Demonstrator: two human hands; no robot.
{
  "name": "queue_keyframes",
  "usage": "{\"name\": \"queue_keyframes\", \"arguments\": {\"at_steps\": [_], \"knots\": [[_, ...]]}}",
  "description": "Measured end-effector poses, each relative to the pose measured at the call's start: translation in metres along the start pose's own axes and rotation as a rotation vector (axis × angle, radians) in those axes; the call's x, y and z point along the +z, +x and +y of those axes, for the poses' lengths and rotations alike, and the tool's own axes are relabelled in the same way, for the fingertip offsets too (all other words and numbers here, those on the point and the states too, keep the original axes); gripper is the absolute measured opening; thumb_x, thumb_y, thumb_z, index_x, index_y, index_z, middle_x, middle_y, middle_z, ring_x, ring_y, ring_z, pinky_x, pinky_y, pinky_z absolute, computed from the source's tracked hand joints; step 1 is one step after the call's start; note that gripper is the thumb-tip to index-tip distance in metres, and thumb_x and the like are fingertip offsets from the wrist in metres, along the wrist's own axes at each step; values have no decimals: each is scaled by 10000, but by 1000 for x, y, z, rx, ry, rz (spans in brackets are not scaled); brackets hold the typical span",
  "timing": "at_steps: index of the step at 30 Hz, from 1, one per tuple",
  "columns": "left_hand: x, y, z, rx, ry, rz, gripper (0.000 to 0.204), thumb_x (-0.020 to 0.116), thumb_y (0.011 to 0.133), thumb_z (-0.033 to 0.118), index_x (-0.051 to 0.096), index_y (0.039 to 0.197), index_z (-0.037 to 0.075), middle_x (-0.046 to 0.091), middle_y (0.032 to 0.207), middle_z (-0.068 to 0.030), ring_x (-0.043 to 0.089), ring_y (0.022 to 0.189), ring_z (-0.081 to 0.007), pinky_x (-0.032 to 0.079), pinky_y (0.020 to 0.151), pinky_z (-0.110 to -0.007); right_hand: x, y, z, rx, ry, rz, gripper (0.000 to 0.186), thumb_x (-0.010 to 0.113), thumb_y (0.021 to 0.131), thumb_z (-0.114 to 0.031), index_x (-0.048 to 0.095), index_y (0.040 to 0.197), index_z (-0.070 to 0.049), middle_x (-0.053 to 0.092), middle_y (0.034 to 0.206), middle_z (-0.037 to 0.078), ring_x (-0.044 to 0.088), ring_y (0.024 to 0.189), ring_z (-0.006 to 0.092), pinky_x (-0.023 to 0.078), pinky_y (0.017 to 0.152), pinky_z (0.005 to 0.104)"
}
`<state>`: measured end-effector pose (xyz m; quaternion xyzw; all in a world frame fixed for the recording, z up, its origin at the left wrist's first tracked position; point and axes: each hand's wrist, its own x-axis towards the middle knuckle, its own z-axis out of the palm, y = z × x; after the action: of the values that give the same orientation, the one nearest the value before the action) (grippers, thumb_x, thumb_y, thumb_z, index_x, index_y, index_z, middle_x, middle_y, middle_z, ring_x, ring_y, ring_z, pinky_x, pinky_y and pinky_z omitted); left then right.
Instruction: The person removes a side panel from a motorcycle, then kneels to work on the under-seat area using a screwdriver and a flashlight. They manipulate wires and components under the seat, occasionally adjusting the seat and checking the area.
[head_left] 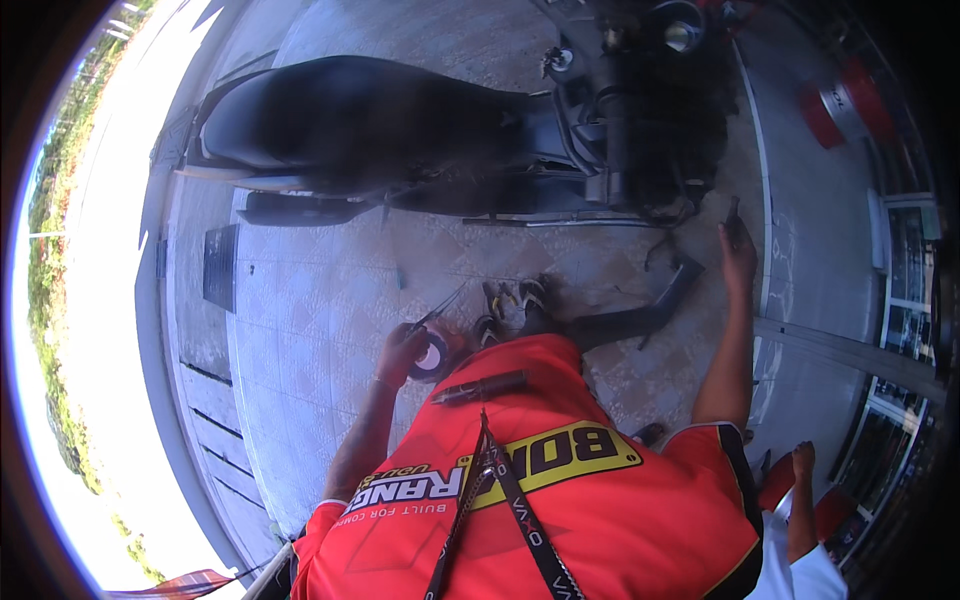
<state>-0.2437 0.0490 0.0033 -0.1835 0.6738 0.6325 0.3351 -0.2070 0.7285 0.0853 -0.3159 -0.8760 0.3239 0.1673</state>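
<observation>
A black motorcycle (330, 125) stands crosswise in front of me, its long seat to the left and its handlebar end at the upper right. My left hand (403, 352) is closed round a thin dark item (440, 306), whose slim ends point up and to the right; its kind is unclear. Close beside that hand is a round red thing with a white ring (434, 356). Stretched forward on the right, near the motorcycle's front, my right hand (738, 252) grips a small dark object (734, 210) too blurred to name. A long dark bent panel (645, 308) lies between my hands, lower down.
The floor is tiled (320, 290). A dark grate (221, 268) lies at the left. At the upper right stands a red drum with a white band (846, 108). Another person's arm (801, 505) shows at the lower right, near glazed doors (908, 260).
</observation>
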Motion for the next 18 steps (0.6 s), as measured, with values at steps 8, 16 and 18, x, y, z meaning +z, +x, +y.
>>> {"name": "queue_keyframes", "arguments": {"at_steps": [8,16,18], "knots": [[42,6,4,-62,-39,36,220,636,961,209,625,1047,8,617,844,-19,593,732,-89,484,615,-250,-51,123,13,-47,-124,-75,485,671,909,-416,608,1311,-151,709,1085,146,676,1052,302,498,895,381],[76,12,22,8,6,42,185,619,954,163,618,1040,-1,609,836,-15,582,725,-82,480,610,-251,-33,208,28,-115,-24,-194,428,707,890,-344,654,1263,-140,714,1099,142,679,1052,276,501,898,362],[85,9,29,-19,-27,68,185,614,959,178,615,1034,9,610,808,-18,584,697,-93,472,594,-249,-25,215,33,-118,6,-183,425,715,882,-355,661,1256,-160,712,1107,142,678,1054,288,510,894,376]]}}
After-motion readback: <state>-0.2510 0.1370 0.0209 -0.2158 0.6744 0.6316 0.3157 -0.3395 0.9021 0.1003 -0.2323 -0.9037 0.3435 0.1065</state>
